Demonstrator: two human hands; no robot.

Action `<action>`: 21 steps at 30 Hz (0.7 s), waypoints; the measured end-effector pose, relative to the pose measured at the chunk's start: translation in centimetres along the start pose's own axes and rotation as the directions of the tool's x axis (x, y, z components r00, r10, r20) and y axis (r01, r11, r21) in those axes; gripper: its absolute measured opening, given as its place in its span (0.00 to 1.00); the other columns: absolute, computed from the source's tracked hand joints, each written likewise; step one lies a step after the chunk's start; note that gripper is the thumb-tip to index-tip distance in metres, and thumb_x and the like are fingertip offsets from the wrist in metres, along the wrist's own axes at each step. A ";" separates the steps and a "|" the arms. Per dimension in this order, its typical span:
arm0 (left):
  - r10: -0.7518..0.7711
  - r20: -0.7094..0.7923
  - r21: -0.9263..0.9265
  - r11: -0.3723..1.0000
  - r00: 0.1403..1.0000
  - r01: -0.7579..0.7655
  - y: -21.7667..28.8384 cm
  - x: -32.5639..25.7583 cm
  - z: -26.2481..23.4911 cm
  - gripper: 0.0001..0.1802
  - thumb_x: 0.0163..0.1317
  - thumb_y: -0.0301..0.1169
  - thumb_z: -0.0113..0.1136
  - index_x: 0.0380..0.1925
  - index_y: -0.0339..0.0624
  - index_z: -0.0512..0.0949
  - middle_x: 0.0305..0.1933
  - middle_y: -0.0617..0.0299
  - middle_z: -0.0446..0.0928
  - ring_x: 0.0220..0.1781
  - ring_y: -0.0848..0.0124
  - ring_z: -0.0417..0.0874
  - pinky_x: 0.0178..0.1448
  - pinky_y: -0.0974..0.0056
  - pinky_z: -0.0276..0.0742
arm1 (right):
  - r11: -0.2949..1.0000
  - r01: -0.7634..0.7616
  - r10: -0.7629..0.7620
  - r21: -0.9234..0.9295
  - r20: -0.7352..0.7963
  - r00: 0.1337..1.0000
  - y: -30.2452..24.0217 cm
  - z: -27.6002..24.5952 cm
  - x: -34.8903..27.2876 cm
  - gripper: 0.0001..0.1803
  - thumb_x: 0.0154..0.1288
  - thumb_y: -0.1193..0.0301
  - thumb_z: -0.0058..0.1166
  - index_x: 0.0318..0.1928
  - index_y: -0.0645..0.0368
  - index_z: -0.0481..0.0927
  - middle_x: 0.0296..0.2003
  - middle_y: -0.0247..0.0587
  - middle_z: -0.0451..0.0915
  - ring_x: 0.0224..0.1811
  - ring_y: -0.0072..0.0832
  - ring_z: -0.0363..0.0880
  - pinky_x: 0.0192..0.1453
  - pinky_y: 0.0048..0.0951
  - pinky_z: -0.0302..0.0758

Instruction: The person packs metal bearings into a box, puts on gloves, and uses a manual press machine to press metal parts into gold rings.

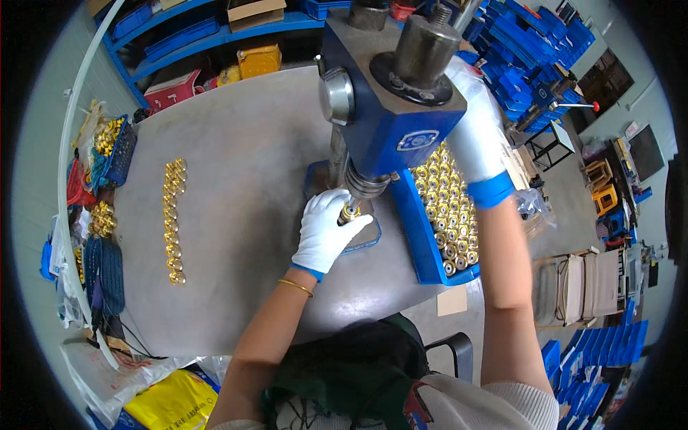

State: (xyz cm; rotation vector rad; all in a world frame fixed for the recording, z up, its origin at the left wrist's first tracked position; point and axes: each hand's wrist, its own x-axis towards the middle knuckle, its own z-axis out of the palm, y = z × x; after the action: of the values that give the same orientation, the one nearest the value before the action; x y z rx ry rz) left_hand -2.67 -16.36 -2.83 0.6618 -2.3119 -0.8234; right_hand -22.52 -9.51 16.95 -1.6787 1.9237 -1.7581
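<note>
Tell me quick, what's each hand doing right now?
Left hand: closed on a small brass part under the press ram.
Right hand: raised beside the press head; grip cannot be told.

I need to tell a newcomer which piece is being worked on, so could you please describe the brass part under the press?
Find the big blue press on the grey table. Under its steel ram, the gloved left hand pinches one small brass ring. Unlike the rings in the blue tray or the row at left, it sits alone.
</note>
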 end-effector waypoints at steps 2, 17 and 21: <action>0.025 0.013 -0.008 1.000 1.000 -0.025 0.1 0.5 1.0 0.25 0.47 0.46 0.73 0.38 0.39 0.81 0.45 0.52 0.82 0.49 0.55 0.81 0.62 0.49 0.70 | 0.975 0.092 -0.106 -0.201 -0.063 0.992 -4.2 -4.4 0.3 0.17 0.73 0.67 0.44 0.55 0.61 0.78 0.53 0.43 0.80 0.54 0.33 0.79 0.62 0.31 0.72; 0.060 -0.039 -0.042 0.997 0.997 -0.061 1.1 0.4 1.8 0.21 0.52 0.45 0.69 0.41 0.44 0.81 0.50 0.54 0.81 0.57 0.55 0.78 0.69 0.40 0.61 | 0.934 -0.267 0.309 -0.236 0.166 0.936 -16.6 -12.2 -9.3 0.42 0.54 0.77 0.57 0.70 0.68 0.57 0.58 0.51 0.74 0.55 0.34 0.77 0.58 0.31 0.74; 0.009 -0.065 0.019 1.000 0.998 -0.008 -1.0 -0.6 0.0 0.21 0.52 0.45 0.69 0.41 0.44 0.82 0.50 0.54 0.81 0.57 0.55 0.78 0.69 0.40 0.60 | 0.801 -0.544 0.590 -0.251 0.178 0.787 -11.1 -6.0 -12.6 0.42 0.57 0.76 0.62 0.71 0.66 0.59 0.65 0.58 0.68 0.66 0.39 0.69 0.68 0.35 0.66</action>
State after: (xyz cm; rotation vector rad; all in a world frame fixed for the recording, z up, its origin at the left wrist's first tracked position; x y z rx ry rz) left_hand -2.02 -16.66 -3.75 0.6766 -2.2645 -0.7663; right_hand -13.95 5.85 19.69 -1.0936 2.2078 -1.1124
